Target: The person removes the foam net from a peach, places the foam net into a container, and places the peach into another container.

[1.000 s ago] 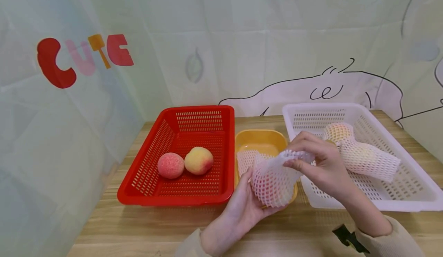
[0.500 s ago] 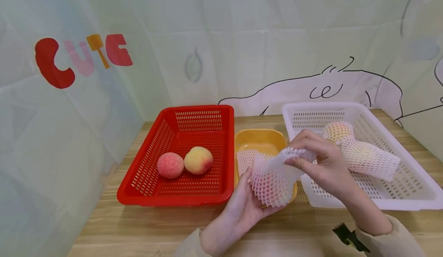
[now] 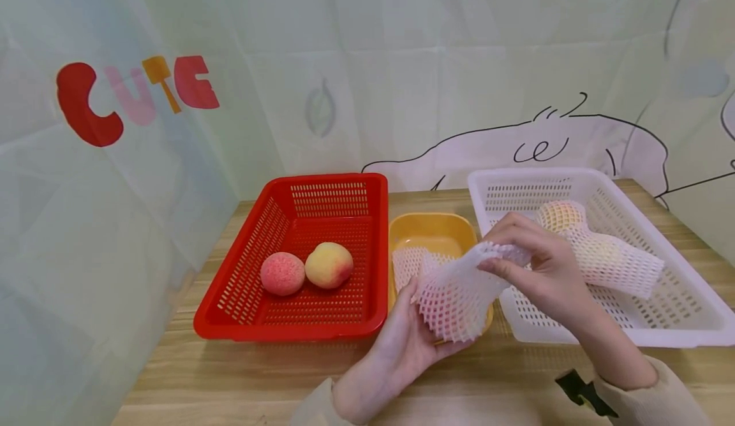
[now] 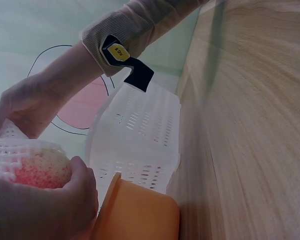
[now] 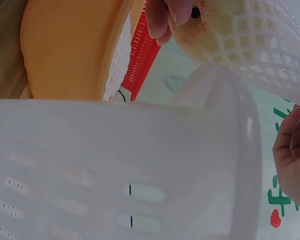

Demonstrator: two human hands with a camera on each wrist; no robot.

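Note:
My left hand (image 3: 402, 343) grips a red-and-yellow peach (image 4: 45, 169) from below, its fingers and thumb curled round the fruit. A white foam fruit net (image 3: 456, 295) covers most of the peach in the head view. In the left wrist view, part of the peach's speckled skin shows bare beyond the net's edge. My right hand (image 3: 536, 266) pinches the gathered loose end of the net between thumb and fingers, up and right of the peach. Both hands are over the front of a yellow tub (image 3: 433, 222), in which other foam nets (image 3: 409, 265) lie.
At left stands a red basket (image 3: 293, 332) with a pink peach (image 3: 283, 273) and a yellow peach (image 3: 329, 265) in it. A white basket (image 3: 626, 338) at right holds two netted fruits, one round (image 3: 561, 216) and one in a long sleeve (image 3: 617, 263). Behind hangs a printed cloth (image 3: 402, 94).
My right hand has shifted slightly right, drawing the net's loose end with it, so the net stretches a little further. My left hand and the peach stay nearly where they were.

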